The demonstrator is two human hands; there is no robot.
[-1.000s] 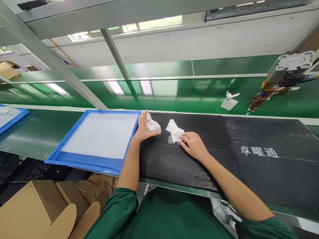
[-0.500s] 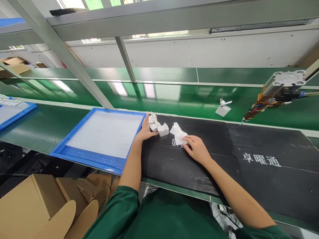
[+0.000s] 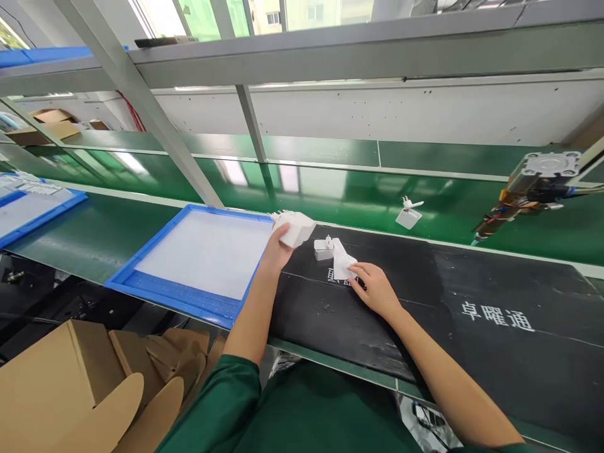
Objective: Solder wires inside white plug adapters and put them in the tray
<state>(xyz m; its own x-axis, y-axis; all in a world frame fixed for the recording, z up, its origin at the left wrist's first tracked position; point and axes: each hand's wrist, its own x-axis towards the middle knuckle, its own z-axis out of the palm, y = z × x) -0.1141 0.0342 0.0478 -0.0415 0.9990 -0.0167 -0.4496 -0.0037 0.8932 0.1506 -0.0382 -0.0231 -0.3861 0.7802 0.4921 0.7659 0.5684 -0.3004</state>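
Note:
My left hand (image 3: 277, 248) is closed round a row of white plug adapters (image 3: 296, 229), held up just right of the blue-framed tray (image 3: 172, 292). One more white adapter (image 3: 323, 250) sits on the black mat (image 3: 321, 314), its pins up. Beside it and touching or nearly touching it lies a crumpled white cloth (image 3: 342, 259). The thumb and fingers of my right hand (image 3: 372, 286) pinch the cloth's lower right edge.
On the green belt behind the mat lies another white adapter (image 3: 408, 217). A tool on an arm (image 3: 500, 204) hangs at the right. A second tray (image 3: 42, 214) is at far left, cardboard boxes (image 3: 56, 377) at lower left. A metal frame (image 3: 302, 60) crosses above.
My left hand has gathered several adapters and lifted them off the mat, leaving one beside the cloth. The adapter on the green belt has moved left in view. My right hand stays at the cloth.

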